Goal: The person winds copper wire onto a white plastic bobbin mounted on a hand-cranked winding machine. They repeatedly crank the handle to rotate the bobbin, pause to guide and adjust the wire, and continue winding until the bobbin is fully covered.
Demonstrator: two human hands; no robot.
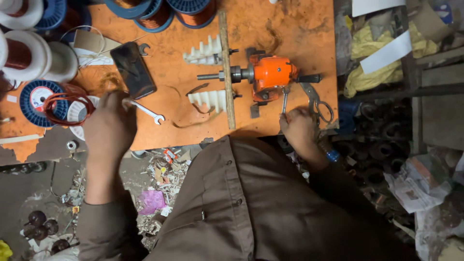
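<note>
We see the left hand [108, 128] closed around the handle end of a slim silver open-ended metal spanner [146, 111], whose jaw end lies on the orange-painted wooden surface [193, 130], just below a black flat phone [133, 69]. The fingers wrap the shaft tightly. The right hand [298, 129] rests at the near edge of the surface, its fingers pinched on the lower end of a short silver metal tool [284, 102] that stands up toward the orange metal winding machine with a steel shaft [268, 73]; we cannot tell what kind of tool it is. A pair of grey steel scissors [316, 102] lies just beside that hand. Two white ribbed plastic formers [208, 99] sit left of a thin wooden strip [225, 67]. Blue reels of copper wire [154, 12] crowd the far edge.
</note>
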